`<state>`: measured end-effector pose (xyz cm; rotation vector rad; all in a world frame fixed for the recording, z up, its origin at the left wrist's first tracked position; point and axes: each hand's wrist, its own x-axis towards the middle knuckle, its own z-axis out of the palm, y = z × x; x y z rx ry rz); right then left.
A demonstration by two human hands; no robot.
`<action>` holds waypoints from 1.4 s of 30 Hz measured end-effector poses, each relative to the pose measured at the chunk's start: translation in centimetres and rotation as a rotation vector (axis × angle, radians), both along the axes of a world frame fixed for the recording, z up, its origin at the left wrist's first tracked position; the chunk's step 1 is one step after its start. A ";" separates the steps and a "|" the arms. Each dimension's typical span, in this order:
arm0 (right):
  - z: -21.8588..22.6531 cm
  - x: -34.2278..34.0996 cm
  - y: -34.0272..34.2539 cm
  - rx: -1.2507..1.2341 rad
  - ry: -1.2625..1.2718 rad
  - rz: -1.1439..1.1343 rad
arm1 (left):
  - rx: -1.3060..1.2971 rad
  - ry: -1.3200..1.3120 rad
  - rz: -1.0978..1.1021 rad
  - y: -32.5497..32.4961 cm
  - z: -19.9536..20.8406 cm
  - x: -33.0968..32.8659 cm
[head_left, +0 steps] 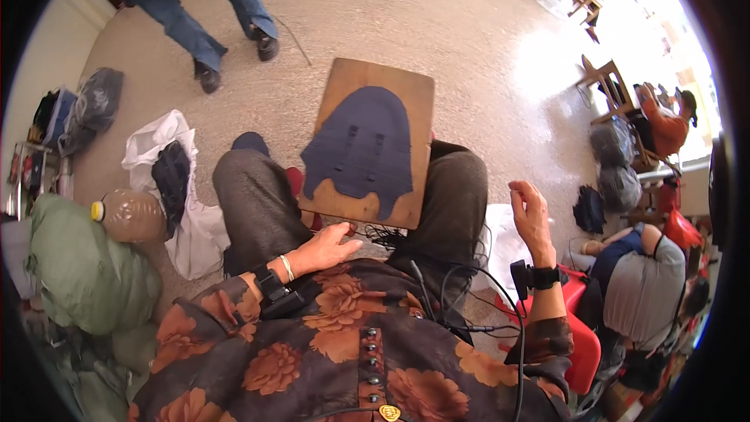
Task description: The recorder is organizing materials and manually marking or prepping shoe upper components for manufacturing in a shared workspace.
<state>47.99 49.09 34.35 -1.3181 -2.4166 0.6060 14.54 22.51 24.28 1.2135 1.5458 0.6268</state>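
Observation:
A wooden board [422, 101] rests across my lap, tilted away between my knees. On it lies a dark blue fabric-like piece [363, 141], rounded at the far end and scalloped at the near end, with two short rows of dark marks in its middle. My left hand [328, 250] is by the board's near edge, fingers stretched and thumb apart, with nothing seen in it. My right hand [533, 223] is raised to the right of my right knee, away from the board. Its fingers are loosely bent and apart, and I see nothing in them.
Black cables [445, 297] run over my lap. To my left are a white sack [191, 242], a capped plastic jug [133, 215] and a green bundle [86, 266]. A red plastic seat [582, 344] stands at my right. Someone in jeans [187, 4] stands far left; others sit at right.

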 end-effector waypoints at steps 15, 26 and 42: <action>-2.3 -22.8 -2.1 -0.417 0.013 0.530 | 0.280 0.096 0.972 -10.4 2.5 -19.1; -4.3 -25.0 -3.3 -0.297 -0.123 0.423 | -0.069 0.327 0.752 -18.8 -12.2 -13.9; -4.3 -24.6 -3.5 -0.254 -0.101 0.397 | -0.258 0.302 0.482 -18.5 -9.7 -10.2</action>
